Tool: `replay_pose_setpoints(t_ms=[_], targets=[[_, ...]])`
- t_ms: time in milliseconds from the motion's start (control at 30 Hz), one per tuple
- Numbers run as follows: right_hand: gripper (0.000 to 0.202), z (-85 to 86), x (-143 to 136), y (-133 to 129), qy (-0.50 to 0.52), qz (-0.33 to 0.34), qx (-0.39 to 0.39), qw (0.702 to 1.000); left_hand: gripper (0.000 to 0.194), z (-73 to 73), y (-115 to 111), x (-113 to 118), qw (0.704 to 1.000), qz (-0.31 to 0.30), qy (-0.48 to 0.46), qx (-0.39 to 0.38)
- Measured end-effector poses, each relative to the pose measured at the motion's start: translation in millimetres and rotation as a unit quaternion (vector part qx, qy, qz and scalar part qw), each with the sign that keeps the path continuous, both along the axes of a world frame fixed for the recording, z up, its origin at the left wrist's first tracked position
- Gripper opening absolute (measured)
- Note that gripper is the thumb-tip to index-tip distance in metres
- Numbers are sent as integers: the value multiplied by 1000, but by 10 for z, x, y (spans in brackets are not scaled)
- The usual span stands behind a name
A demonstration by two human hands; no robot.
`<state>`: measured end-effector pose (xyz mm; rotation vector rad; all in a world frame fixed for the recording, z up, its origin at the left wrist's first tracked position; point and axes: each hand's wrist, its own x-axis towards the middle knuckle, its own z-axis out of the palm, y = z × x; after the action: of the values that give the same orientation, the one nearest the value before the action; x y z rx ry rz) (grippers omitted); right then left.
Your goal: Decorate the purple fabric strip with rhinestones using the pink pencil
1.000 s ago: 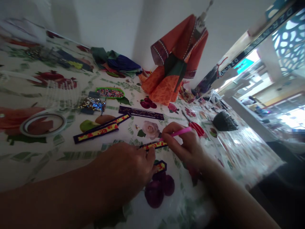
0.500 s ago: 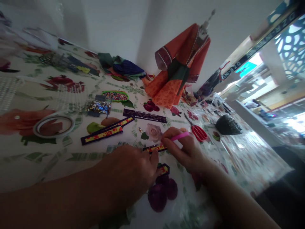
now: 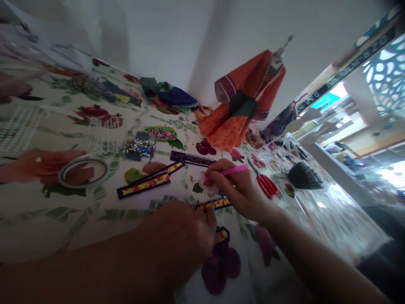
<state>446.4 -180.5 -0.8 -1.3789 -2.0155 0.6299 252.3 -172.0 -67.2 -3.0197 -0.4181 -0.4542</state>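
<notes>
My left hand (image 3: 190, 230) lies low over the tablecloth, fingers bent and pressing on a dark-edged strip with a yellow and red pattern (image 3: 218, 203). A pointed end of patterned strip (image 3: 223, 234) shows below those fingers; whether it is the same piece I cannot tell. My right hand (image 3: 236, 190) pinches a slim pink pen-shaped stick (image 3: 236, 169), its tip hidden by the fingers. That hand hovers just beyond the strip, beside a few tiny shiny pieces (image 3: 191, 179). Two more patterned strips (image 3: 144, 185) lie to the left, and a dark strip with a beaded line (image 3: 193, 159) lies behind.
Red-handled scissors (image 3: 267, 185) lie at right, near a black dome-shaped object (image 3: 305, 175). A tape roll (image 3: 84, 172), shiny stones (image 3: 139, 147), a green-rimmed dish of beads (image 3: 161, 133) and pearl strands (image 3: 22, 126) are at left. A small orange garment (image 3: 243, 105) stands behind.
My right hand has left the strip and moved away from me and left, toward the tiny shiny pieces, still with the pink stick. My left hand stays on the strip; the view has shifted slightly.
</notes>
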Motion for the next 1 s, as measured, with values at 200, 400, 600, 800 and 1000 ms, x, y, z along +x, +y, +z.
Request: replay_pose_setpoints(t_ms=[200, 400, 600, 800, 1000], targets=[[22, -73, -81, 86, -37, -31, 25, 999, 24, 19, -27, 25, 999, 10, -41, 6], [21, -84, -87, 76, -28, -41, -3, 999, 23, 52, -27, 26, 999, -2, -40, 20], [18, -90, -101, 86, -36, -33, 3, 999, 25, 60, -28, 35, 999, -1, -40, 8], [18, -112, -87, 97, -38, -25, 7, 999, 26, 39, -16, 56, 998, 4, -63, 5], [18, -110, -92, 83, -34, -38, -7, 999, 47, -76, -39, 71, 986, 21, -141, 81]])
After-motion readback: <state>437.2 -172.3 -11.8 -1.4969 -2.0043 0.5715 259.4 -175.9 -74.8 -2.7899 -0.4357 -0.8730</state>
